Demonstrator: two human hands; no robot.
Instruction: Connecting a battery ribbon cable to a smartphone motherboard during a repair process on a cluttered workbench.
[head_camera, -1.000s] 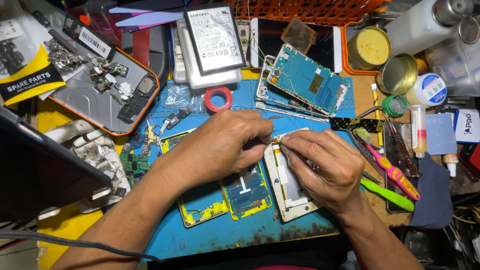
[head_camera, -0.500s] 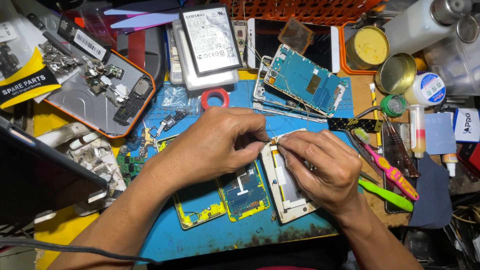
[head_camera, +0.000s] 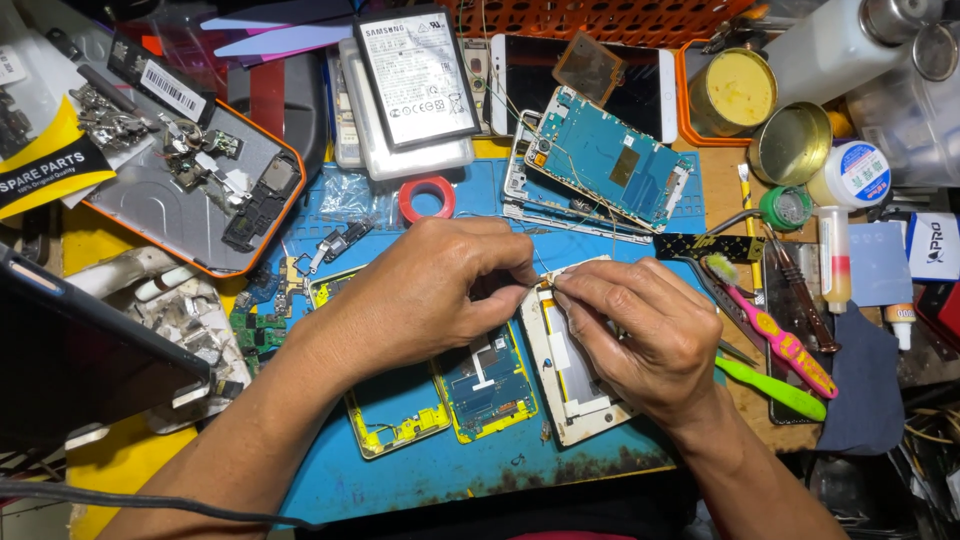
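Head view: a white phone frame (head_camera: 567, 365) on the blue mat (head_camera: 450, 480) is pinched at its top edge by left hand (head_camera: 440, 290) and right hand (head_camera: 645, 335), each grip clamped together.

Your left hand (head_camera: 430, 290) slides a little leftward and your right hand (head_camera: 640, 335) edges lower, yet their fingertips stay pinched together over the white frame (head_camera: 570, 375).

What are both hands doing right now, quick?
Left hand: fingers pinched shut at the top edge of the white phone frame; what they grip is too small to tell.
Right hand: pinched there too.
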